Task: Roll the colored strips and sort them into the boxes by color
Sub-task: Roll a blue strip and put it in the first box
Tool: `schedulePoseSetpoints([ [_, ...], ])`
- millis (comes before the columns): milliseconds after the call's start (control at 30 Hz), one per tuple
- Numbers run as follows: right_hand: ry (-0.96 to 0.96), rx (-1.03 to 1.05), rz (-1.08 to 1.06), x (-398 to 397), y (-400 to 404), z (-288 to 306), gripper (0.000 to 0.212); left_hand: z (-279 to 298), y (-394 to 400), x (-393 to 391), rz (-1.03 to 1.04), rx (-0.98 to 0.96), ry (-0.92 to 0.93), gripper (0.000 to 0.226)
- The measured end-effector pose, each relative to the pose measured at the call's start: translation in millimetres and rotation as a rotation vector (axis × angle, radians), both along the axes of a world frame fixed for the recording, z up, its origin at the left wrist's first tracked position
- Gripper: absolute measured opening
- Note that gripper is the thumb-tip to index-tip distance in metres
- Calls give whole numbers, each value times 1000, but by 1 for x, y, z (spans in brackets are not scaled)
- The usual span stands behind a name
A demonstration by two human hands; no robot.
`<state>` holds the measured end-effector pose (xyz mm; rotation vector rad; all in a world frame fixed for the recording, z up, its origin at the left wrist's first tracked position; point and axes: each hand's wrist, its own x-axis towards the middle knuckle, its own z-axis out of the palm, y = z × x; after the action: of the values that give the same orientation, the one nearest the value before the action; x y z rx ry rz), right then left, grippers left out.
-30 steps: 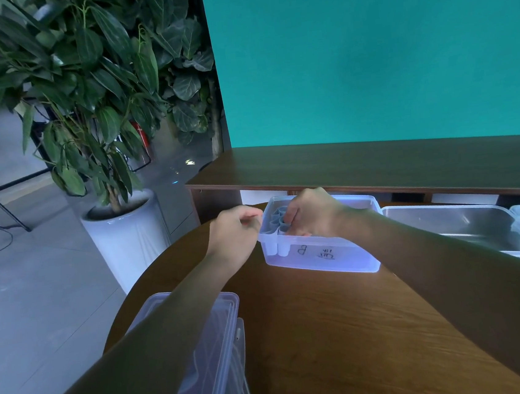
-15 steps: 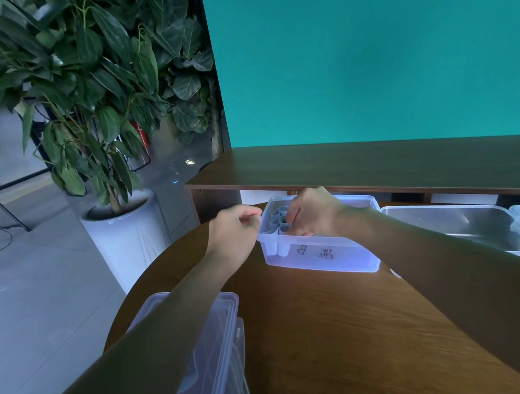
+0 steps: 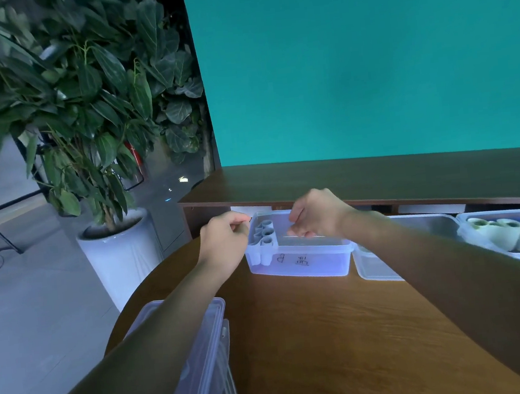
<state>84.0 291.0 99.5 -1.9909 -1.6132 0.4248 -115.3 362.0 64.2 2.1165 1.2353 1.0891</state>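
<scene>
A round wooden table (image 3: 332,349) stood before a teal wall (image 3: 366,57). The right hand (image 3: 316,215), fingers curled holding nothing, had lifted from the blue rolled strips (image 3: 264,233) at the left end of the clear box (image 3: 300,260). The left hand (image 3: 226,239) was clenched beside it; whether it touched the rim I cannot tell.

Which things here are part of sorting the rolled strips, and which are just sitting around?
Part of the job: box marked B; blue-grey rolls inside it; box of pale green rolls; left hand; right hand.

Sitting around: stacked lids; metal tray; potted plant.
</scene>
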Motion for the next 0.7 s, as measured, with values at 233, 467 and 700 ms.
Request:
schedulePoseSetpoints([
  [233,85,85,-73,15,-97,20,8,12,-68,19,-58,-22,-52,19],
  [467,134,123,-184,42,-234,4,12,1,-167,78,-219,-36,-53,20],
  [700,138,146,-414,81,-365,-31,16,-30,-280,156,-437,-113,-69,17],
])
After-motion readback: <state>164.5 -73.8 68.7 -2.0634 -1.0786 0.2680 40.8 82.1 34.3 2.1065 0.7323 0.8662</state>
